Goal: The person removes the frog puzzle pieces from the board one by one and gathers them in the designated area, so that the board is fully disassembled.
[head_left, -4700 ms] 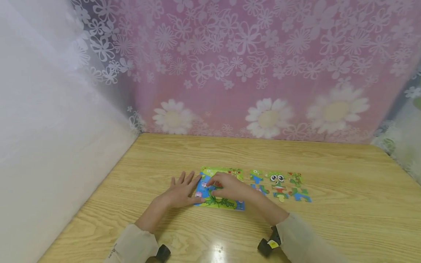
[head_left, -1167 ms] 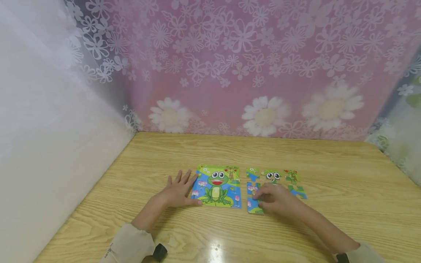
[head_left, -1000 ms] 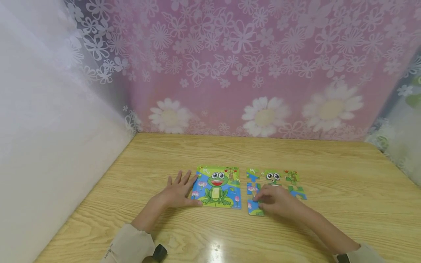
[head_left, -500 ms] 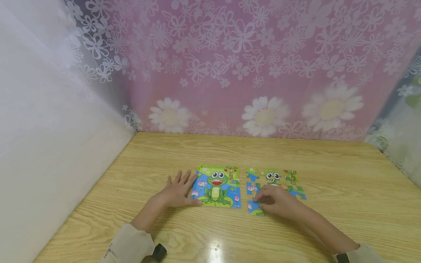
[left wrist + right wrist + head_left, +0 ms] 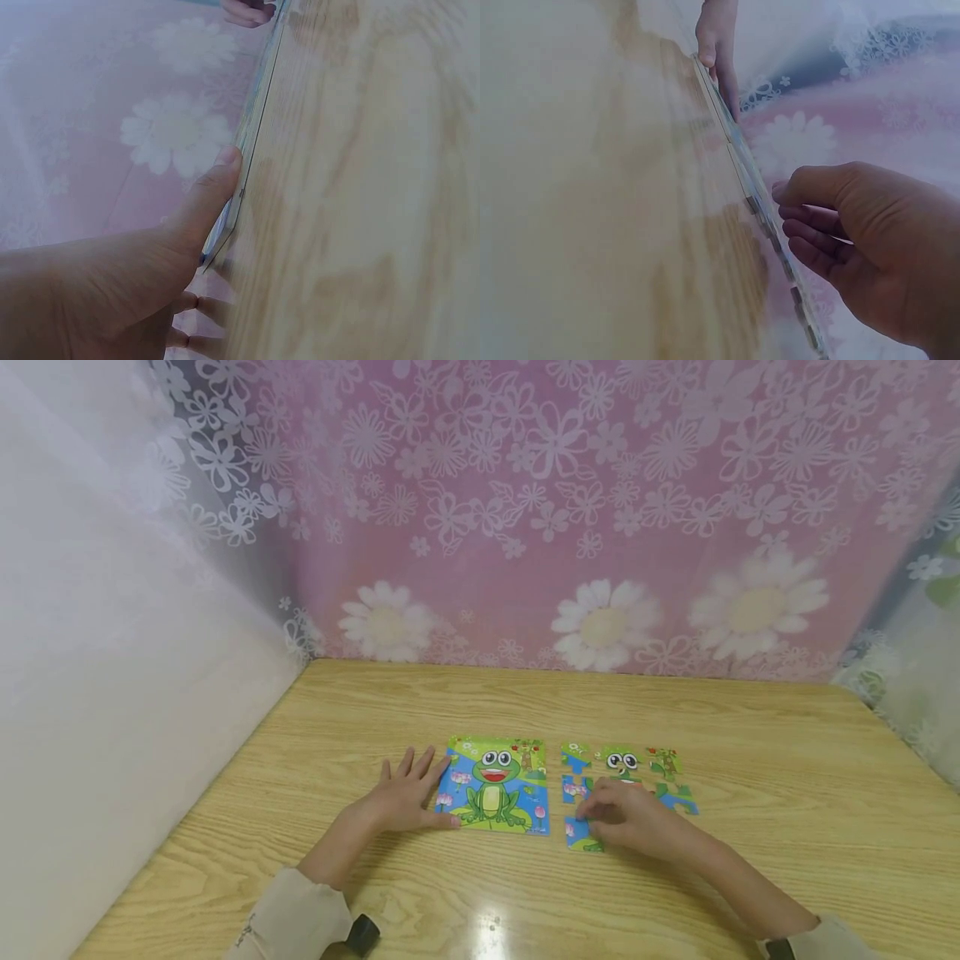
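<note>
On the wooden table, a square picture card (image 5: 492, 787) shows a green frog by blue water. My left hand (image 5: 401, 802) lies with fingers spread at its left edge; in the left wrist view the thumb (image 5: 214, 184) rests on its edge. To the right, my right hand (image 5: 633, 814) has thumb and index finger bent together at a corner puzzle piece (image 5: 577, 833) with a pink lotus, which lies flat and is partly covered. In the right wrist view the other fingers (image 5: 817, 247) curl loosely. Any contact beneath the fingertips is hidden.
Above the right hand lie several puzzle pieces: a flower corner (image 5: 576, 756), frog eyes (image 5: 622, 762), a tree corner (image 5: 663, 762), a lotus piece (image 5: 574, 788) and a blue-green piece (image 5: 678, 799). A floral pink curtain (image 5: 480, 527) stands behind the table.
The right hand has gone from above the frog card to the puzzle pieces, where the lotus corner piece now lies. That piece has shifted slightly toward me. The left hand has stayed at the card.
</note>
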